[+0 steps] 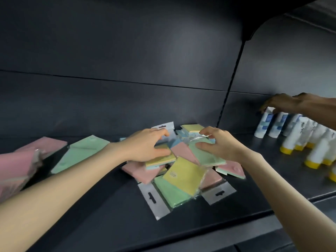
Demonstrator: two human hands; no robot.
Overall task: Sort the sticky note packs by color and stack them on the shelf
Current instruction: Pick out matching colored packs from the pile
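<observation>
Hidden: pink stack [16, 166] cut off at the left edge; lower packs of the mixed pile [183, 180] buried.
Left hand [145, 144]: grips a yellow-topped pack [161, 158] on the pile.
Right hand [218, 144]: pinches the green pack [209, 157] by its clear wrapper.
Shelf [109, 206]: carries pile at centre, stacks to the left, white tubes [261, 124] far right.

Making out no readable word or number anywhere. Catching a small pale sticker [174, 174] with dark specks on the yellow pack [190, 180] at the front of the pile, blurring well short of letters. Glimpsing blue label patches on the white tubes [259, 130] standing at the far right, smearing likewise, giving up no brand and no digit.
</observation>
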